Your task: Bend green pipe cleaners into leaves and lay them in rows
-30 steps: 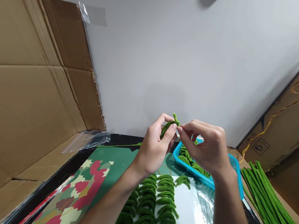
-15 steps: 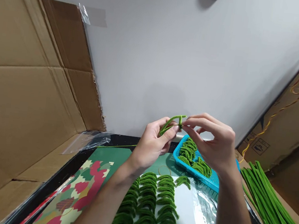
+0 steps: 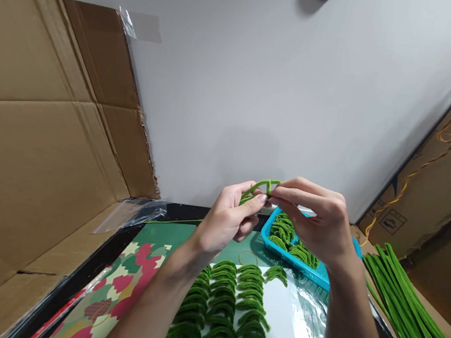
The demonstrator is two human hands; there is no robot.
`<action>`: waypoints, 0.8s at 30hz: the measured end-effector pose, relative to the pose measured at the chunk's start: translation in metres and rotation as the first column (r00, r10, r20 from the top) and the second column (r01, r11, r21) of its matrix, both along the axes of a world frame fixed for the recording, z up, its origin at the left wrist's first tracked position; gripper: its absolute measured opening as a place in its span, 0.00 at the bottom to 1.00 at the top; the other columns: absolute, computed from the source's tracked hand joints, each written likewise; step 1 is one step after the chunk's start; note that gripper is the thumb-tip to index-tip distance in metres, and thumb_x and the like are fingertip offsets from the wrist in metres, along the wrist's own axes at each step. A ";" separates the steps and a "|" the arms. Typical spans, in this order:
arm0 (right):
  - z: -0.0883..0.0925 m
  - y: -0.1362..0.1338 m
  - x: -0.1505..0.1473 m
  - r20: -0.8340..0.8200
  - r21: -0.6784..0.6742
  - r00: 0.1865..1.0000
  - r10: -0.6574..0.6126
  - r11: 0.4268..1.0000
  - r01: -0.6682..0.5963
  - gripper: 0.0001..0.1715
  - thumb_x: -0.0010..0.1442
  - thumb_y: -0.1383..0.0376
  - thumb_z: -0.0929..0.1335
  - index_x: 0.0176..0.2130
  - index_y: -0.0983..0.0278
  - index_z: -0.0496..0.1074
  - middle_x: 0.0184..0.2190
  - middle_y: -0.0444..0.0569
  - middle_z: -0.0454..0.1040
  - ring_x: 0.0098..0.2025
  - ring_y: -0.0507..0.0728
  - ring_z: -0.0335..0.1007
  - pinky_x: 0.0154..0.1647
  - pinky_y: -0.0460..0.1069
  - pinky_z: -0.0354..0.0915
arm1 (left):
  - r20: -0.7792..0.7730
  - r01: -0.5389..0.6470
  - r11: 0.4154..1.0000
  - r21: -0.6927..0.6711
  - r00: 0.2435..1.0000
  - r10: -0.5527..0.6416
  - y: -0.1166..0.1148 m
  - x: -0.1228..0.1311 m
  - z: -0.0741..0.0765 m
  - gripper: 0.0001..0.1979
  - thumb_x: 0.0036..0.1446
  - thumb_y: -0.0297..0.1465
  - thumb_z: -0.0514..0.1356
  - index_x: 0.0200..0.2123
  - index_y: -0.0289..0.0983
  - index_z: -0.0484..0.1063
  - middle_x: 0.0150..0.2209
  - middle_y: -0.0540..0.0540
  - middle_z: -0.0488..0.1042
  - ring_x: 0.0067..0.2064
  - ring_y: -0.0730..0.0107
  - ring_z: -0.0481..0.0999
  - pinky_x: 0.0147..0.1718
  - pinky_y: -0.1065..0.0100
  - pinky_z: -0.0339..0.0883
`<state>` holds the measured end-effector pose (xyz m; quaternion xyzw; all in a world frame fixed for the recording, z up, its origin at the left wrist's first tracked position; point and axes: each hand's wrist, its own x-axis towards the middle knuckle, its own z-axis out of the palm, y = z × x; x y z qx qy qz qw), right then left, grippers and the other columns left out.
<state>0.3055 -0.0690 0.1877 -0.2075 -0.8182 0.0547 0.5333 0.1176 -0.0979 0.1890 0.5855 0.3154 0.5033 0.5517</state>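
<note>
A bent green pipe cleaner (image 3: 257,185) is held up in front of the wall, between my two hands. My left hand (image 3: 231,213) is closed on it, thumb pressing near a crossing point where a short upright piece meets the curve. The fingertips of my right hand (image 3: 314,210) pinch at that same crossing, on its right side; the exact bit between them is mostly hidden. Below my hands, rows of curved green pipe-cleaner pieces (image 3: 222,305) lie on a white sheet (image 3: 279,318). More such pieces (image 3: 284,228) sit in a blue basket (image 3: 308,265).
A bundle of long green pipe cleaners (image 3: 413,313) lies at right. Cardboard walls (image 3: 39,146) stand left and right. Patterned paper (image 3: 120,293), a green cutting mat (image 3: 176,234), a plastic bag (image 3: 133,215), a rubber band (image 3: 248,257) and a twisted yellow cord (image 3: 409,178) are around.
Both hands have come down slightly with the pipe cleaner. The right hand has shifted a little left, its fingers closer to the left thumb.
</note>
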 end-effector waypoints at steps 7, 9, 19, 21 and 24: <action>0.000 0.000 0.000 0.079 -0.006 0.993 0.084 0.996 -0.084 0.13 0.72 0.71 0.67 0.44 0.60 0.82 0.38 0.48 0.79 0.36 0.53 0.74 0.37 0.50 0.70 | 0.042 0.100 0.989 -0.111 0.994 -0.096 -0.002 -0.008 0.005 0.14 0.61 0.37 0.69 0.39 0.38 0.68 0.25 0.59 0.52 0.20 0.84 0.43 0.15 0.77 0.38; 0.000 0.000 0.000 0.088 -0.001 0.993 0.082 0.997 -0.082 0.13 0.72 0.72 0.67 0.43 0.60 0.82 0.37 0.48 0.78 0.34 0.52 0.73 0.35 0.49 0.68 | 0.035 0.128 0.981 -0.144 0.992 -0.125 -0.003 -0.010 0.007 0.14 0.61 0.38 0.69 0.38 0.37 0.68 0.24 0.59 0.49 0.20 0.85 0.41 0.15 0.76 0.36; 0.002 -0.002 0.004 0.104 0.010 0.984 0.147 0.989 -0.149 0.13 0.70 0.74 0.68 0.39 0.62 0.82 0.36 0.48 0.79 0.33 0.51 0.72 0.34 0.48 0.67 | 0.014 0.219 0.960 -0.174 0.975 -0.220 -0.002 -0.015 0.006 0.14 0.60 0.35 0.70 0.38 0.38 0.66 0.26 0.58 0.49 0.21 0.84 0.43 0.15 0.77 0.36; 0.002 -0.003 0.004 0.118 -0.005 0.980 0.158 0.987 -0.158 0.14 0.70 0.75 0.67 0.39 0.62 0.82 0.37 0.49 0.79 0.34 0.52 0.73 0.34 0.49 0.67 | 0.010 0.252 0.952 -0.174 0.967 -0.254 -0.001 -0.018 0.005 0.14 0.62 0.35 0.69 0.37 0.38 0.65 0.25 0.58 0.49 0.21 0.84 0.43 0.15 0.77 0.37; 0.003 -0.005 0.003 0.110 -0.032 0.977 0.181 0.983 -0.178 0.15 0.70 0.76 0.67 0.40 0.63 0.82 0.37 0.49 0.80 0.35 0.52 0.74 0.36 0.49 0.69 | -0.002 0.272 0.947 -0.171 0.961 -0.276 -0.002 -0.020 0.006 0.15 0.64 0.36 0.67 0.35 0.38 0.64 0.26 0.58 0.49 0.21 0.83 0.44 0.16 0.77 0.39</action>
